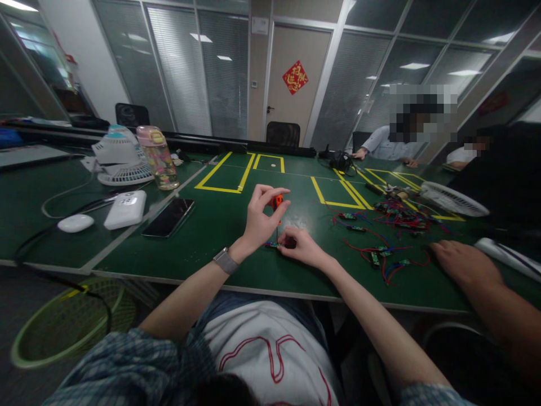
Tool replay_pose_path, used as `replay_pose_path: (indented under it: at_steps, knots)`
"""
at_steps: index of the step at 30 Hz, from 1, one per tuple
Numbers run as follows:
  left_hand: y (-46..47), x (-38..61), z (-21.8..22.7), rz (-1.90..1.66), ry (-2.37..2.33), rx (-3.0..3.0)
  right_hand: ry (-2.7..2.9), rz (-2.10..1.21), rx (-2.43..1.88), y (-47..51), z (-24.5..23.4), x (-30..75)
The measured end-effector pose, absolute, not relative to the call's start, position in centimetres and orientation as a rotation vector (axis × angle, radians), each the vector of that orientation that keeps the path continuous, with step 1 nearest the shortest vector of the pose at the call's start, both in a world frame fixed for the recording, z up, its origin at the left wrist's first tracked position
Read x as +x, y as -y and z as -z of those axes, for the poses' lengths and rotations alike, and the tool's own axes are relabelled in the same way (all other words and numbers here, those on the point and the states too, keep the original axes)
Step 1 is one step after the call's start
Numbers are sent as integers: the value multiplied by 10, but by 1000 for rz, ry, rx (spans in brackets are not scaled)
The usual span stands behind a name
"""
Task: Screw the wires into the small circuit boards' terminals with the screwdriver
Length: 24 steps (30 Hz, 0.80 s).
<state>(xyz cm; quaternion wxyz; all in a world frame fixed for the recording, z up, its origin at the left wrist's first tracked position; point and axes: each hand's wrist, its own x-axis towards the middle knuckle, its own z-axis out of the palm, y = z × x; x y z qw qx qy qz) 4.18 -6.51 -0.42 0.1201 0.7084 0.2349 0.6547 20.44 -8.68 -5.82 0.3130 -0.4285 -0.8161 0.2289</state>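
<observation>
My left hand, with a watch at the wrist, is closed on the orange-and-black handle of a screwdriver. Its thin dark shaft points straight down at a small circuit board on the green table. At the board's right end, the fingers of my right hand are pinched against it and hide part of it. Whether the screwdriver tip touches the board is too small to tell. To the right lie several loose circuit boards with red and blue wires.
Left of my hands lie a phone, a white power bank, a bottle and a small fan. At right are a wire pile, another fan and a neighbour's arm. A green basket stands below.
</observation>
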Motion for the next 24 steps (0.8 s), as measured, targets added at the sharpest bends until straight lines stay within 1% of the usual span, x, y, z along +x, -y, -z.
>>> replay_pose_path:
  at_steps: [10, 24]
  knots:
    - [66, 40, 4, -1840, -639, 2066, 2162, -579, -1138, 87, 57, 205]
    - [67, 41, 1, -1890, -605, 2099, 2159, -577, -1123, 87, 57, 206]
